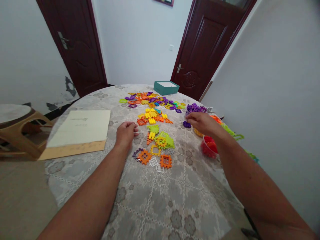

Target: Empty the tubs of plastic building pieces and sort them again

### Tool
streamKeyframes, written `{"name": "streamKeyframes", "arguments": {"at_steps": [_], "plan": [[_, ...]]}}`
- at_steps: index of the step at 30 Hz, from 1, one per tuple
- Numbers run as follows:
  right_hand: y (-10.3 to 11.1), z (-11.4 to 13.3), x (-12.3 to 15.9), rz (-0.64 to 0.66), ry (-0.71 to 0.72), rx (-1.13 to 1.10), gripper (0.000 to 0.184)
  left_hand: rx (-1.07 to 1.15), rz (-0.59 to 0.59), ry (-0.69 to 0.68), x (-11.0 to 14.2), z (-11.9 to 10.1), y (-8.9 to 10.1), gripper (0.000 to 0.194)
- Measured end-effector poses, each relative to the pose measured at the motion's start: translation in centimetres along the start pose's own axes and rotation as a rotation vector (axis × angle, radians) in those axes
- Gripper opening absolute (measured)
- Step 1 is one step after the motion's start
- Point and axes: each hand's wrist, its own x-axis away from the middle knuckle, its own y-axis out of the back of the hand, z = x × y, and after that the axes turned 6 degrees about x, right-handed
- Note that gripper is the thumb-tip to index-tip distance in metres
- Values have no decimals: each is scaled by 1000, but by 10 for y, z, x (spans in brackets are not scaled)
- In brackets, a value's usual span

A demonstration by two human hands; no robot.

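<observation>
My left hand (126,133) rests on the patterned tablecloth (162,200) with its fingers curled into a loose fist; whether it holds anything is hidden. Just to its right lie flat plastic interlocking pieces: green and yellow ones (162,139), orange squares (165,161), white ones (153,162). My right hand (201,121) reaches over the table's right side, fingers bent down next to a purple piece (186,124) and a pile of purple pieces (196,108). A wider scatter of coloured pieces (152,99) lies farther back.
A red tub of pieces (209,147) stands under my right forearm. A cream booklet on brown card (80,128) lies at the left. A teal box (166,87) sits at the far edge. A wooden stool (20,128) stands left of the table; two dark doors behind.
</observation>
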Motion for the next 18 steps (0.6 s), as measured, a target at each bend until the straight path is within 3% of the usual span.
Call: {"name": "streamKeyframes", "arguments": {"at_steps": [4,9,13,18], "plan": [[-46,69,-26,36,52,-58,20,-116,19,-57,-1,10,-3,16],[-104,124,-71,63,-125,58,38,-271,50,-151,2,14,-3,13],[-129,147,-98,112,-239,133,51,-326,85,-197,3,16,-3,14],[-142,150,-110,69,-291,131,44,-338,89,-179,2,19,-5,23]]}}
